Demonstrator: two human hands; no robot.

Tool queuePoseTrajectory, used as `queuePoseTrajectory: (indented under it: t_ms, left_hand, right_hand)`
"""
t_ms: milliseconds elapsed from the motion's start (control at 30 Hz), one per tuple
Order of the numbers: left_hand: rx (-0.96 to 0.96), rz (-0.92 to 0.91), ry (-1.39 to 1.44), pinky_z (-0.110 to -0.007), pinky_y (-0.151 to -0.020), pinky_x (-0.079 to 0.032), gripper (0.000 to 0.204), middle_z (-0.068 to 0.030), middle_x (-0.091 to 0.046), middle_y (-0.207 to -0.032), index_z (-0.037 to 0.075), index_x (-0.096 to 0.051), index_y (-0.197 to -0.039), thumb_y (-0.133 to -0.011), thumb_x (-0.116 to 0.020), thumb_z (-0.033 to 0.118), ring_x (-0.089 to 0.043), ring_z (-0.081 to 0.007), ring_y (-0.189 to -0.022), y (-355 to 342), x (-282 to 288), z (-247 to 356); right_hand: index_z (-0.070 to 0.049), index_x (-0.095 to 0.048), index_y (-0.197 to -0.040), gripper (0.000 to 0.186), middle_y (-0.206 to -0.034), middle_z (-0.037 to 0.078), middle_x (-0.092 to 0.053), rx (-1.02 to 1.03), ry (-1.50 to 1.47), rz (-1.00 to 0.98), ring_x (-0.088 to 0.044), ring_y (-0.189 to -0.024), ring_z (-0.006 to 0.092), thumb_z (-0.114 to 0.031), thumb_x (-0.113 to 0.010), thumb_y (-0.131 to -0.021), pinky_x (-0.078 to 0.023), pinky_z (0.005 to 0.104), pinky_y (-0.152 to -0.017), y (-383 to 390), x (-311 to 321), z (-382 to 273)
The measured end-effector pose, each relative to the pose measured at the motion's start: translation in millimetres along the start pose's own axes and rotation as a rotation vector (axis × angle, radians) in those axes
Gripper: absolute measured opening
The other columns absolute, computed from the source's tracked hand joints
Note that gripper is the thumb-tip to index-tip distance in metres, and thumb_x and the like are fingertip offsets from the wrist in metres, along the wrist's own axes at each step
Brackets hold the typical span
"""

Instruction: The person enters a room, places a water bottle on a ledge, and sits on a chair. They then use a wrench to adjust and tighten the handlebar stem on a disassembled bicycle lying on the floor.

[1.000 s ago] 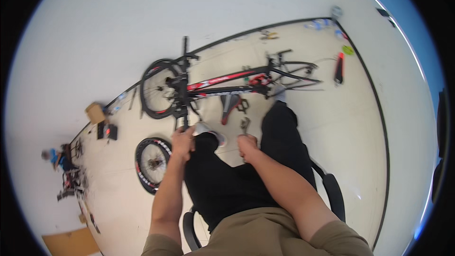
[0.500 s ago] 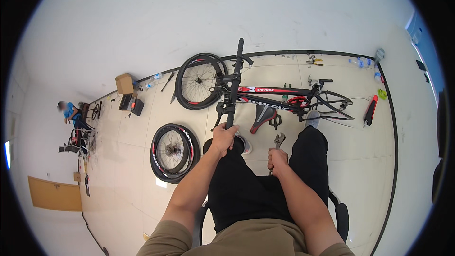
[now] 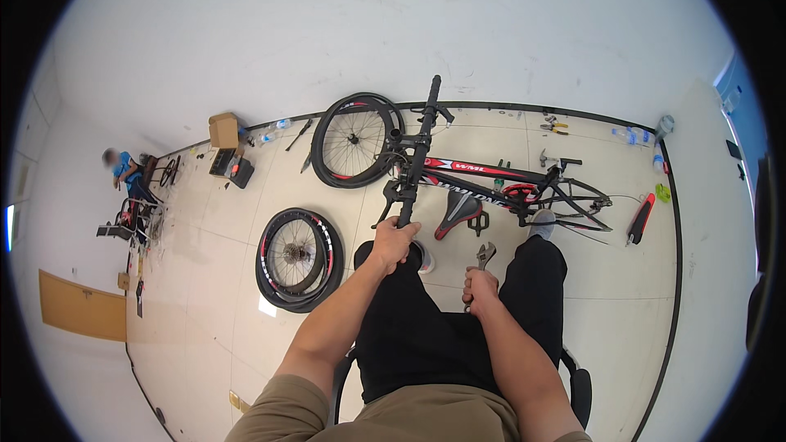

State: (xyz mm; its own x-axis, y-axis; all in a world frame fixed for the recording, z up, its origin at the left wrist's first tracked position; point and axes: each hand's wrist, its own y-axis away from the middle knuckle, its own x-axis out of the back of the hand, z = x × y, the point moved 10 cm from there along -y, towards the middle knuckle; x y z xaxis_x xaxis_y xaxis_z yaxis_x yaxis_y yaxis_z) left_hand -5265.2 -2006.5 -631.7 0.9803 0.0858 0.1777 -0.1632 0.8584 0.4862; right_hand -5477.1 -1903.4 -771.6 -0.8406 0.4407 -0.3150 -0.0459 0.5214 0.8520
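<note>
My left hand (image 3: 395,243) is wrapped round the near grip of a black handlebar (image 3: 420,146). The bar belongs to a black and red bicycle frame (image 3: 483,179) that stretches away to the right, with its front wheel (image 3: 352,139) by the wall and no rear wheel fitted. In my right hand (image 3: 481,289) is a metal adjustable wrench (image 3: 486,255), its jaw end pointing up and away from me, apart from the bicycle. Between the frame and my feet lie a black and red saddle (image 3: 458,214) and a pedal (image 3: 478,223).
A loose wheel with sprockets and tyres (image 3: 300,260) lies on the left. Along the wall are a cardboard box (image 3: 223,130), pliers (image 3: 559,124), a hammer (image 3: 547,158) and plastic bottles (image 3: 630,136). A black and red part (image 3: 641,219) lies right. Far left, another person (image 3: 124,170) sits.
The view has shifted slightly. The handlebar appears tilted a little more to the right at its far end. Both hands keep their hold on the handlebar and the wrench.
</note>
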Motion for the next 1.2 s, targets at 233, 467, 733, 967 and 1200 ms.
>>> queuePoseTrajectory:
  t_ms: [233,467,733,967,1200]
  left_hand:
    - [-0.024,-0.014,-0.001,-0.025,-0.032,-0.032,0.02,0.0003,-0.048,-0.061,0.002,-0.054,-0.084,-0.09,-0.069,0.014,-0.04,-0.0073,-0.038,4,5,2]
    - [-0.039,-0.007,-0.021,-0.025,-0.033,-0.031,0.019,-0.0004,-0.049,-0.062,0.001,-0.054,-0.085,-0.09,-0.068,0.013,-0.04,-0.0075,-0.038,7,9,8]
    - [-0.039,-0.011,-0.007,-0.026,-0.032,-0.031,0.02,-0.0015,-0.05,-0.062,0.001,-0.054,-0.084,-0.09,-0.069,0.013,-0.04,-0.008,-0.037,8,6,4]
    - [-0.055,-0.017,-0.025,-0.025,-0.031,-0.031,0.02,-0.0016,-0.05,-0.062,0.002,-0.054,-0.084,-0.09,-0.069,0.014,-0.041,-0.0083,-0.036,8,12,9]
    - [-0.033,0.0,-0.064,-0.025,-0.032,-0.032,0.02,-0.0013,-0.05,-0.062,0.002,-0.054,-0.084,-0.091,-0.069,0.015,-0.041,-0.0082,-0.036,12,14,18]
  right_hand:
    - [-0.01,-0.056,-0.101,0.019,-0.06,-0.005,-0.036,0.003,-0.015,-0.001,-0.03,-0.043,0.0069,-0.003,-0.054,-0.083,-0.024,0.0255,-0.041,-2,0,0]
    - [-0.009,-0.057,-0.1,0.018,-0.06,-0.005,-0.038,0.007,-0.024,-0.008,-0.03,-0.043,0.0067,-0.002,-0.054,-0.083,-0.024,0.0253,-0.041,0,-2,-2]
    - [-0.009,-0.056,-0.098,0.017,-0.06,-0.005,-0.038,0.005,-0.037,0.009,-0.031,-0.043,0.0066,-0.001,-0.054,-0.083,-0.025,0.0251,-0.041,6,-2,-4]
    - [-0.01,-0.056,-0.097,0.016,-0.06,-0.006,-0.037,0.01,-0.027,-0.009,-0.03,-0.044,0.0066,-0.002,-0.054,-0.083,-0.024,0.025,-0.041,6,-5,-3]
    - [-0.01,-0.056,-0.098,0.016,-0.06,-0.005,-0.037,0.009,-0.04,-0.003,-0.03,-0.044,0.0065,-0.002,-0.054,-0.083,-0.024,0.0244,-0.041,6,-4,-4]
